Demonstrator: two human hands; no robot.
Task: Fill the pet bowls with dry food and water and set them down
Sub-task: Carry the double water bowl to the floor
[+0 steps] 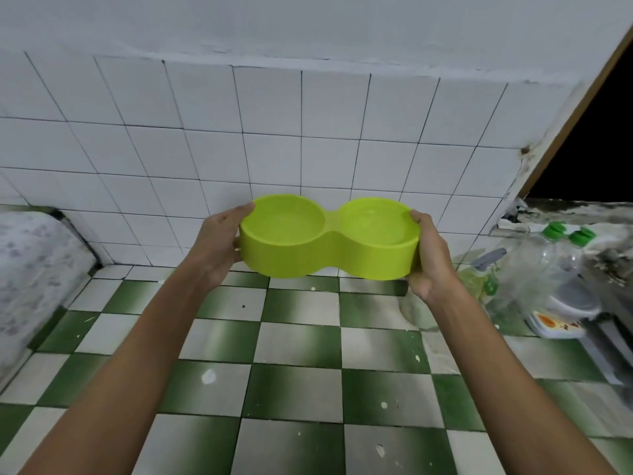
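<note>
A lime-green double pet bowl [329, 255], two round wells joined in one piece, is held level in the air above the checkered floor, in front of the white tiled wall. My left hand [219, 245] grips its left end, thumb on the rim. My right hand [428, 255] grips its right end the same way. The left well looks empty. The right well has a faint shine inside; I cannot tell whether it holds water.
Clear plastic bottles with green caps [555, 255] and a small spray bottle [479, 279] stand at the right by a white dish [558, 323]. A patterned cloth-covered block [34, 269] lies at the left. Green-and-white floor tiles [294, 389] spread below.
</note>
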